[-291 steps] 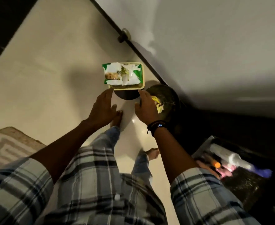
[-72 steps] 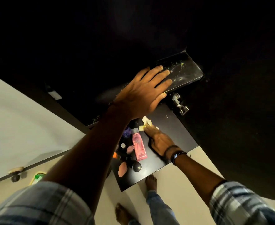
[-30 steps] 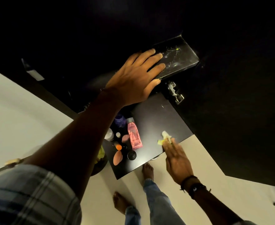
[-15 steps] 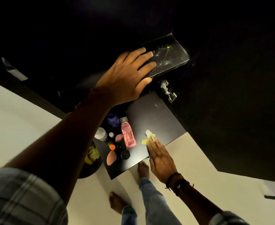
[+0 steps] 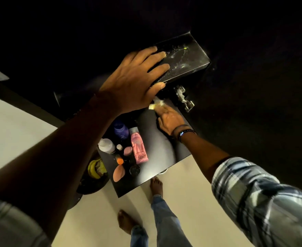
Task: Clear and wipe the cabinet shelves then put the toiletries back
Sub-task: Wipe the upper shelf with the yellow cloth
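The right hand (image 5: 170, 120) presses the wipe (image 5: 156, 105) flat at frame centre, the toiletries (image 5: 138, 148) lying lower left on that shelf (image 5: 164, 154); the left hand (image 5: 132, 81) rests spread above

The single view comes from a wide-angle camera worn on the person's head. It faces forward and steeply down, sighting along both forearms. The plaid sleeves (image 5: 262, 202) in the bottom corners lie nearest the lens. The left hand (image 5: 134, 81), on the upper shelf (image 5: 187, 57), is close and fills the centre of the frame. The right hand (image 5: 169, 118), on the lower shelf (image 5: 160, 154), lies farther off. The floor (image 5: 93, 220) and bare feet (image 5: 156, 186) are farthest, at bottom centre.
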